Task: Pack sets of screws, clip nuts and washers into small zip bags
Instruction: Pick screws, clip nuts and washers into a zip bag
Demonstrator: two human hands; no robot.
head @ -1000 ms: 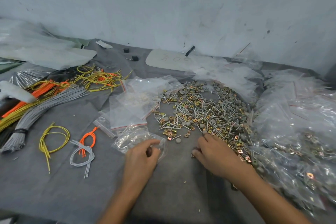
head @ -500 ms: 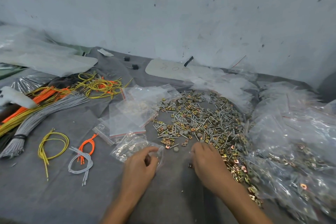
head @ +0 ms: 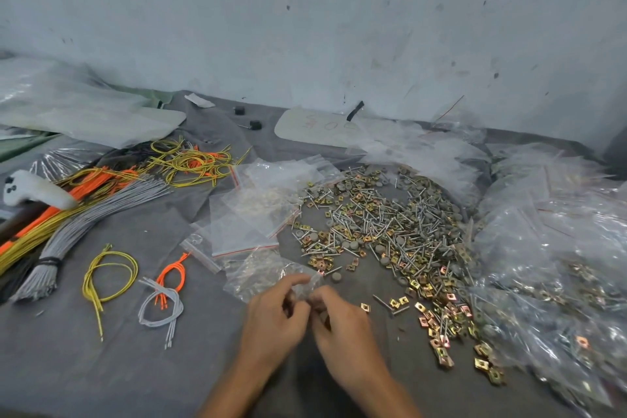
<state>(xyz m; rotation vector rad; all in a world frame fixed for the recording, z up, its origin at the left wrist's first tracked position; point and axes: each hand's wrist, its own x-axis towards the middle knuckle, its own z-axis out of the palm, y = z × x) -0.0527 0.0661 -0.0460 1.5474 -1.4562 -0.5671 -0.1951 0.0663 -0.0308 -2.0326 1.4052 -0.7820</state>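
Near the front edge of the tabletop (head: 101, 366), between the two hands, one small zip bag (head: 271, 276) lies crumpled on the grey cloth with its right corner lifted. The left hand (head: 274, 319) comes in from below, palm down, thumb and forefinger curled, and its grip pinches that corner. The right hand (head: 342, 326) meets it from the other side, knuckles up and fingers bent inward; its grip seems to close on the same edge of the bag, though the fingertips hide whether a part is also held there.

Just right of the hands and reaching back toward the wall spreads one broad pile of loose parts (head: 390, 231): silver screws, brass-coloured clip nuts and grey round washers, too many to count. A few clip nuts and one screw lie apart beside the right hand. Left of the pile sits one loose stack of empty zip bags (head: 251, 224) with red seal strips. Along the right side a heap of filled bags (head: 559, 265) is piled up.

Farther left lie three small wire loops, one yellow (head: 108, 271), one orange (head: 173, 278) and one grey (head: 159, 309), and beyond them one tied bundle of grey wires (head: 84, 224). Two small black knobs (head: 255, 125) rest near the wall.
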